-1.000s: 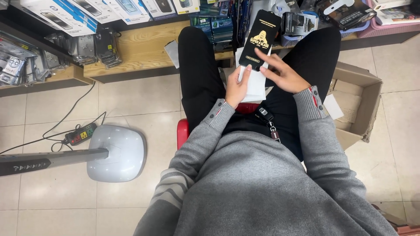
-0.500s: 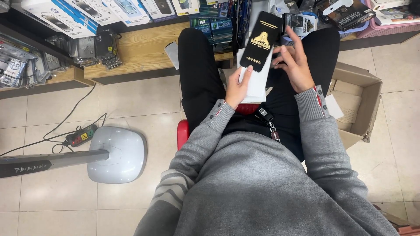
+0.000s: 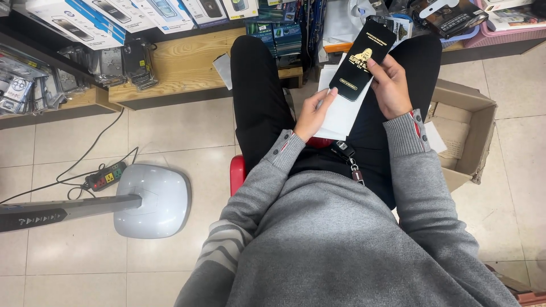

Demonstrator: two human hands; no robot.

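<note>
I sit on a red stool (image 3: 236,173) with my legs stretched out in black trousers. My right hand (image 3: 391,82) grips a flat black packet with gold print (image 3: 360,59) by its right edge and holds it up over my lap. My left hand (image 3: 314,112) holds a stack of white flat sleeves (image 3: 344,111), pinching their left edge. The black packet partly overlaps the top of the white stack. A black key fob on a clip (image 3: 344,153) hangs at my waist.
A wooden low shelf (image 3: 176,68) with boxed phone accessories runs along the top. An open cardboard box (image 3: 463,128) stands on the tiled floor at my right. At the left are a white round lamp base (image 3: 152,199) and a power strip (image 3: 105,176) with cables.
My right hand has shifted up the right edge of the black packet and holds it higher and steadier. The left hand stays on the white stack.
</note>
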